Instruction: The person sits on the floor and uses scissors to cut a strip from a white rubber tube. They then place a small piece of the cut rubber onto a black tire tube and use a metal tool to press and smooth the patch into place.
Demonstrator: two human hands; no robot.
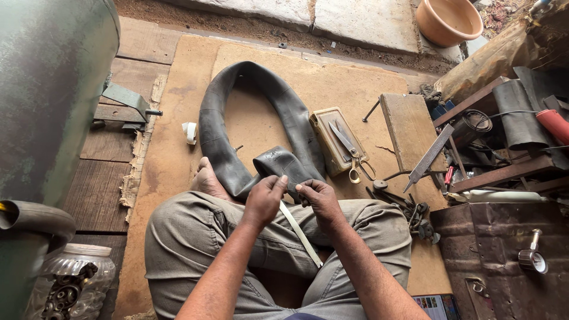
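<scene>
While my own knees fill the bottom of the view, they cut off whatever lies beneath them, and the far end of the pale strip (301, 234) disappears against my trouser leg. My left hand (265, 198) is closed in a pinch at the folded end of the black inner tube (261, 127), thumb and fingertips pressed together on the rubber. My right hand (320, 198) is curled shut just beside it, gripping the same fold and the top of the strip; I cannot make out exactly which fingers hold which. A bare foot (207, 181) pokes out beside the tube, half tucked under it.

The tube loops away from my lap in an arch over the brown floor mat (178, 178), its fold resting near my hands.

To the lower left a clear jar of metal parts (74, 284) is partly cut off by the edge, and a big green tank (47, 89) blocks everything behind it. A small white roll (190, 132) lies just left of the tube.

Right of the tube sits a shallow tin tray (332, 139) with scissors (354, 155) lying across it. Beyond that come a wooden block (409, 130), a flat file (428, 157) and a tangle of dark tools (409, 210) too jumbled to sort out. A pressure gauge (532, 259) rests on a rusty metal box (492, 255).

Farthest off, an orange basin (448, 21) is clipped by the top edge.
</scene>
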